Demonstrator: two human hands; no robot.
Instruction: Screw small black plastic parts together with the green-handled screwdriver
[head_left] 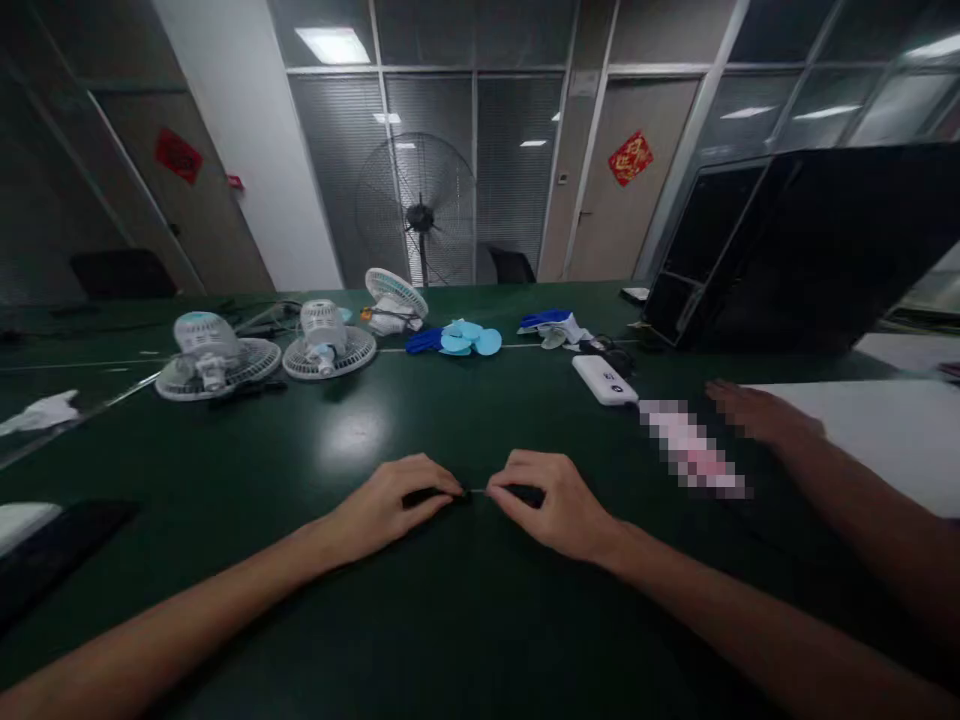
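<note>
Both hands are low over the dark green table (420, 620), near the middle of the view, fingertips facing each other. My left hand (401, 500) pinches a small dark piece between thumb and fingers. A thin, light-coloured shaft (478, 491) spans the short gap between the hands. My right hand (551, 500) closes thumb and fingertips at the shaft's other end, and a dark part, perhaps a handle, shows inside its curled fingers. The items are too small to name with certainty.
Small white fans (330, 345) lie at the back left, beside light blue fan blades (469, 338) and blue-white gloves (555, 328). A white power bank (604, 380) lies right of centre. Another person's hand (765, 412) rests at right, near a large black case (795, 250).
</note>
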